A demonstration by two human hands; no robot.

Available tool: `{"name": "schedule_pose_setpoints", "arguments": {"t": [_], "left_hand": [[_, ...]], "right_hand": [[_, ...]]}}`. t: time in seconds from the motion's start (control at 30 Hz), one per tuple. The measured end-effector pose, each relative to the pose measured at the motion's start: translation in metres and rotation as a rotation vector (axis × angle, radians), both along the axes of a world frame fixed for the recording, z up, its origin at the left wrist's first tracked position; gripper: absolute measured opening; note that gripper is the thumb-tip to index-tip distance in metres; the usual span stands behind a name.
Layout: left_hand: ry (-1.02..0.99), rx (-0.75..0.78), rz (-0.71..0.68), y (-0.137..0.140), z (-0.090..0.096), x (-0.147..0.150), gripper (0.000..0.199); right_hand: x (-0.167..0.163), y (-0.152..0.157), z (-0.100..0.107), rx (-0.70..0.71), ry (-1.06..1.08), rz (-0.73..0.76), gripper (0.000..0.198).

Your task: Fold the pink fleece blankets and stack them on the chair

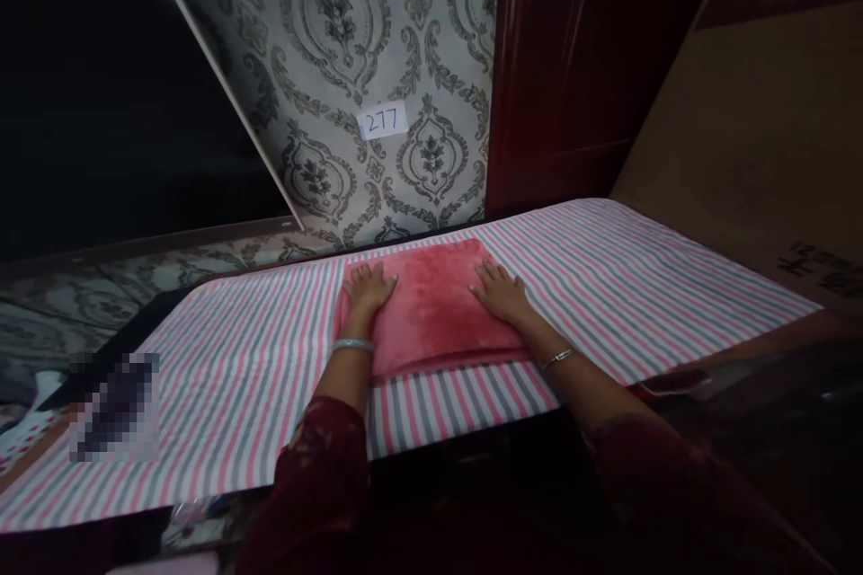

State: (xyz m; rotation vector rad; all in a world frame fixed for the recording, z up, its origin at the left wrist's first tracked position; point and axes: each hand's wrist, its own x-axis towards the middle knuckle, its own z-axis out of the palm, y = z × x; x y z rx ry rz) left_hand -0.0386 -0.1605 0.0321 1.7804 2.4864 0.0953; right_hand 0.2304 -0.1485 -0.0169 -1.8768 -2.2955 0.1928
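A folded pink plush cloth [431, 305] lies flat on a striped sheet [235, 377] of pink, grey and white. My left hand [369, 287] rests on the cloth's left side, fingers spread and pointing away from me. On its right side lies my right hand [500, 289], palm down with the fingers apart. Neither hand grips the fabric. The cloth's near edge shows stacked layers. Whether it is a towel or a small blanket I cannot tell.
Behind the sheet rises a patterned wall [337, 45] with a paper label [383, 119] reading 277. A large dark screen [121, 90] stands at the left. A cardboard box [755, 126] and a dark red panel [559, 63] are on the right. A blurred patch [114, 407] covers something left.
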Motion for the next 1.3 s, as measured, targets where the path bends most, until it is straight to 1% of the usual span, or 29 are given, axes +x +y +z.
{"name": "schedule_pose_setpoints", "arguments": {"t": [0.07, 0.13, 0.2, 0.27, 0.37, 0.43, 0.53, 0.6, 0.7, 0.8, 0.87, 0.93, 1.03, 1.13, 1.23, 1.3], "left_hand": [[0.014, 0.011, -0.019, -0.014, 0.008, 0.009, 0.07], [0.048, 0.083, -0.089, -0.034, 0.007, 0.026, 0.068], [0.068, 0.15, -0.22, -0.058, -0.004, 0.047, 0.067], [0.077, 0.167, -0.339, -0.077, -0.022, 0.065, 0.067], [0.102, 0.183, -0.397, -0.091, -0.045, 0.077, 0.066], [0.115, 0.199, -0.401, -0.093, -0.052, 0.075, 0.065], [0.135, 0.201, -0.386, -0.096, -0.05, 0.061, 0.066], [0.16, 0.202, -0.335, -0.103, -0.048, 0.046, 0.066], [0.206, 0.226, -0.242, -0.121, -0.05, 0.019, 0.064], [0.227, 0.29, -0.213, -0.143, -0.059, -0.012, 0.061], [0.202, 0.328, -0.252, -0.157, -0.068, -0.033, 0.057], [0.15, 0.358, -0.324, -0.168, -0.076, -0.051, 0.056], [0.074, 0.396, -0.428, -0.181, -0.085, -0.071, 0.061], [0.01, 0.445, -0.494, -0.187, -0.091, -0.08, 0.072], [-0.069, 0.503, -0.54, -0.187, -0.093, -0.081, 0.074], [-0.103, 0.515, -0.545, -0.187, -0.094, -0.079, 0.074]], "right_hand": [[-0.004, -0.005, 0.009, 0.018, -0.005, 0.006, 0.058], [-0.01, -0.015, 0.014, 0.085, -0.001, 0.043, 0.058], [-0.018, -0.029, 0.012, 0.14, 0.005, 0.109, 0.059], [-0.025, -0.043, 0.004, 0.149, 0.0, 0.144, 0.058], [-0.03, -0.056, -0.01, 0.143, -0.01, 0.138, 0.058], [-0.03, -0.059, -0.016, 0.147, -0.01, 0.138, 0.058], [-0.028, -0.056, -0.018, 0.156, -0.006, 0.14, 0.057], [-0.027, -0.055, -0.018, 0.159, -0.004, 0.143, 0.056], [-0.025, -0.054, -0.019, 0.168, 0.003, 0.158, 0.056], [-0.025, -0.054, -0.021, 0.186, 0.017, 0.156, 0.055], [-0.024, -0.054, -0.023, 0.211, 0.036, 0.163, 0.055], [-0.021, -0.054, -0.027, 0.253, 0.063, 0.188, 0.054], [-0.011, -0.058, -0.036, 0.311, 0.094, 0.25, 0.053], [0.009, -0.066, -0.048, 0.37, 0.091, 0.355, 0.056], [0.036, -0.076, -0.061, 0.43, 0.092, 0.461, 0.064], [0.053, -0.08, -0.069, 0.464, 0.122, 0.508, 0.07]]}}
